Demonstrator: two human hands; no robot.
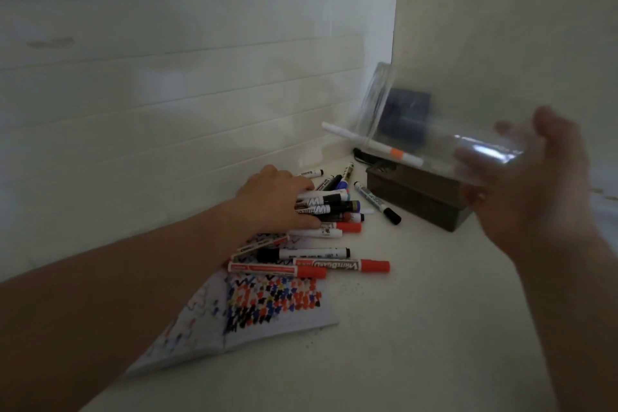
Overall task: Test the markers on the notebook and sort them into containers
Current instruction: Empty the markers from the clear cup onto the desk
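- the white countertop (418,328) is carrying everything, with the open white notebook covered in coloured test scribbles (267,308) lying at the near left.
- the right hand (535,197) is gripping a clear plastic box-shaped container (434,130) tipped on its side in the air, a white marker with an orange band (374,144) sliding at its mouth. it's blurry, so i'd be slowing the tilt.
- the left hand (277,201) is clamping a bundle from the loose pile of white-barrelled whiteboard markers (334,227); grabbing fewer looks safer.
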